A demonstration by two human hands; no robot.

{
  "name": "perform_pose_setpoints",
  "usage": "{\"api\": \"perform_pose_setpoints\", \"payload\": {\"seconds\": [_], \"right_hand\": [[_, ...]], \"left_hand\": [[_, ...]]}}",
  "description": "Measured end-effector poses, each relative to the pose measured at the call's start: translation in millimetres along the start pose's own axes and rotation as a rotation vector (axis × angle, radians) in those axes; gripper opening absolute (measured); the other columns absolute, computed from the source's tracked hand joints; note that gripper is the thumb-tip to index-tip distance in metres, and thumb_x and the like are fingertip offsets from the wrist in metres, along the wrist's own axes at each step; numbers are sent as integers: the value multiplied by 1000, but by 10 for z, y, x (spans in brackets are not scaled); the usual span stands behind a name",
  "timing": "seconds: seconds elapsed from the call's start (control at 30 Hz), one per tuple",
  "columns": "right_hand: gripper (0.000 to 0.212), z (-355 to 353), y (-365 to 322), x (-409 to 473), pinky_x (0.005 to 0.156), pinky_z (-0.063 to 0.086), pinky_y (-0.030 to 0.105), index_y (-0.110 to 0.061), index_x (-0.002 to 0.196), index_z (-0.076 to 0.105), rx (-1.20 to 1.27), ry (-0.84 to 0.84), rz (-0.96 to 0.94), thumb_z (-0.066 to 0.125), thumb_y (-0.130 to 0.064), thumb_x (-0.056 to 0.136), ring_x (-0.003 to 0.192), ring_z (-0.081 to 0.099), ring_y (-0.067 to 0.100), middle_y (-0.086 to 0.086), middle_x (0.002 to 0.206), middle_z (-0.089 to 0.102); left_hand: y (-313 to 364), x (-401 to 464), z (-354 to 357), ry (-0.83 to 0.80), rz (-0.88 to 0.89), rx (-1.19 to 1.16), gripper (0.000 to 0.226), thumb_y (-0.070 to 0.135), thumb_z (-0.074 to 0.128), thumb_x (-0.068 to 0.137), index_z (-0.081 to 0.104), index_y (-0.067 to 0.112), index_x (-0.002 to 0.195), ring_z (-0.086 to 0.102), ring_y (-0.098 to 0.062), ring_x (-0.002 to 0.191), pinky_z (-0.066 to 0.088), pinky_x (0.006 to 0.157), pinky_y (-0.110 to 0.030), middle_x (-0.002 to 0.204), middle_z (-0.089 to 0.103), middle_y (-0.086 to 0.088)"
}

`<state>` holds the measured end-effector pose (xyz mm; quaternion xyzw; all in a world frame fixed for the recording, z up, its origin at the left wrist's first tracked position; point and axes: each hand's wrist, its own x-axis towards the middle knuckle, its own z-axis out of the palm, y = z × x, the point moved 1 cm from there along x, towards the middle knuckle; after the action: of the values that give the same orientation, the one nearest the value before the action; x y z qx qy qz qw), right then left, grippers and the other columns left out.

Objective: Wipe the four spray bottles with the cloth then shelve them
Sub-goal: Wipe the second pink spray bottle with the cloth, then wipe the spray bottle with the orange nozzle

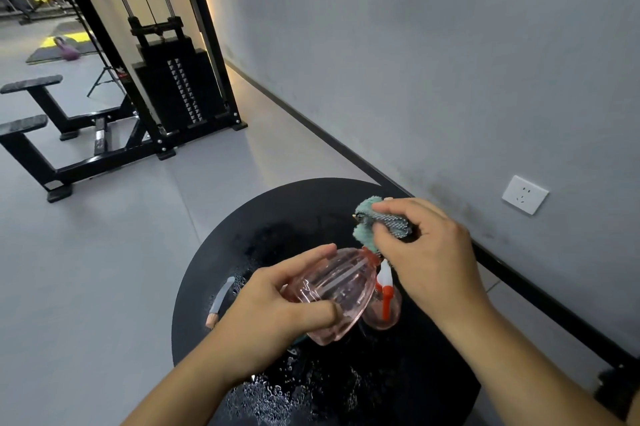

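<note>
My left hand (pixel 277 308) grips a clear pink spray bottle (pixel 341 290), tilted on its side above the round black table (pixel 207 273). My right hand (pixel 426 252) holds a teal and grey cloth (pixel 372 221) bunched against the bottle's top end. Just below the right hand a second pink spray bottle (pixel 384 308) with a white and red spray head stands on the table, partly hidden by the held one. No shelf shows in the view.
The table top is wet, with water drops (pixel 266 394) near its front. A grey-handled tool (pixel 220 301) lies at the table's left edge. A grey wall with a socket (pixel 524 194) runs on the right. Black gym machines (pixel 180 86) stand on the floor behind.
</note>
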<state>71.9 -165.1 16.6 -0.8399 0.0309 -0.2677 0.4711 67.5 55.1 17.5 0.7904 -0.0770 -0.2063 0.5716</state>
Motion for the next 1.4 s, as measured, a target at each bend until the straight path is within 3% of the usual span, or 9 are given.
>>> {"api": "perform_pose_setpoints", "payload": {"seconds": [0.4,0.5,0.67,0.83,0.93,1.03,1.17,1.27,1.4], "right_hand": [[27,-11,-35,0,84,40,-4,-30,105,80,-11,-84,-5,79,-10,86,106,60,-16,-27,107,68],[27,-63,1,48,83,46,0,-31,105,80,-14,-12,7,78,-12,87,101,64,-11,-24,105,70],[22,-311,117,175,57,51,8,-40,98,76,121,178,207,80,-23,87,74,70,8,-21,81,74],[19,-403,182,95,55,47,24,-41,96,76,62,160,229,81,-26,85,70,64,28,-4,75,74],[19,-465,165,23,51,44,14,-39,98,76,22,143,202,79,-23,87,66,63,22,-12,73,72],[19,-553,149,-28,55,47,20,-38,101,77,23,154,232,78,-25,87,70,64,27,-10,77,73],[19,-675,168,-109,49,42,18,-34,104,79,58,185,289,78,-27,86,50,48,11,-5,67,64],[19,-757,138,-199,46,39,12,-33,104,79,77,181,318,78,-26,85,50,45,7,-2,68,63],[19,-853,125,-317,59,47,25,-36,101,78,67,188,335,78,-28,84,72,65,32,10,86,74]], "left_hand": [[-56,38,44,17,48,-7,72,-9,82,78,71,38,132,74,-12,80,58,73,-20,104,82,-2],[-93,46,31,27,56,-32,76,-3,85,73,70,40,134,77,-30,90,63,83,-36,108,82,-3],[-193,70,-20,130,85,-144,89,20,85,60,59,42,142,78,-14,106,63,89,-30,125,76,12],[-307,110,2,134,67,-457,65,7,75,70,66,12,135,76,-24,93,63,76,-36,113,76,-13],[-303,89,43,204,87,-575,72,9,80,64,65,15,134,75,-29,106,61,83,-38,124,74,-16],[-272,13,120,257,125,-625,80,17,84,56,66,17,134,74,-34,115,61,87,-39,128,73,-16],[-223,-159,287,304,173,-569,79,28,87,63,60,17,137,76,-21,111,61,88,-30,121,78,-2],[-278,-259,458,274,145,-471,80,16,88,69,52,21,141,75,-23,115,61,94,-35,127,76,-5],[-426,-340,768,293,90,-262,83,0,92,73,52,27,140,76,-8,106,60,88,-20,126,73,0]]}}
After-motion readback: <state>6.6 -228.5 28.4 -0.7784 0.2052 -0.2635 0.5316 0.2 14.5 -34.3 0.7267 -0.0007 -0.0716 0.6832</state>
